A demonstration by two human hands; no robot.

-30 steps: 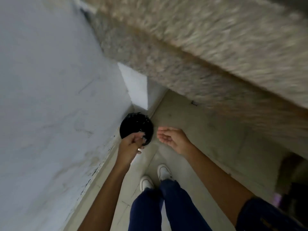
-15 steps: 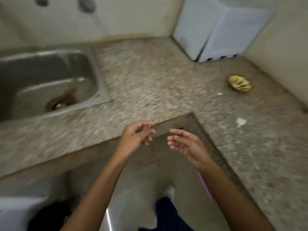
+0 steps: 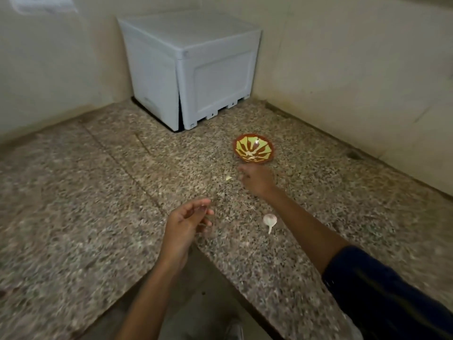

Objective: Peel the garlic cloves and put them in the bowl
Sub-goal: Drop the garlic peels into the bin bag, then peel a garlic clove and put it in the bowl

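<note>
A small red and yellow patterned bowl (image 3: 253,148) stands on the granite counter (image 3: 98,204), with a few pale bits in it. My right hand (image 3: 257,180) reaches over the counter just in front of the bowl, fingers stretched left toward a small pale garlic clove (image 3: 228,178) lying loose, a short gap between them. A garlic bulb with a stem (image 3: 269,220) lies nearer me, left of my right forearm. My left hand (image 3: 186,224) hovers over the counter's inner corner edge, fingers loosely curled, holding nothing I can see.
A white plastic box (image 3: 191,69) sits in the far corner against the cream walls. The counter is L-shaped, and its inner edge (image 3: 220,266) drops to the floor just below my hands. Tiny skin scraps (image 3: 220,193) dot the counter between the hands.
My view swung up from the floor and a black bin, past the sink, to the counter corner. My right hand moved forward over the counter toward the bowl and the loose clove.
</note>
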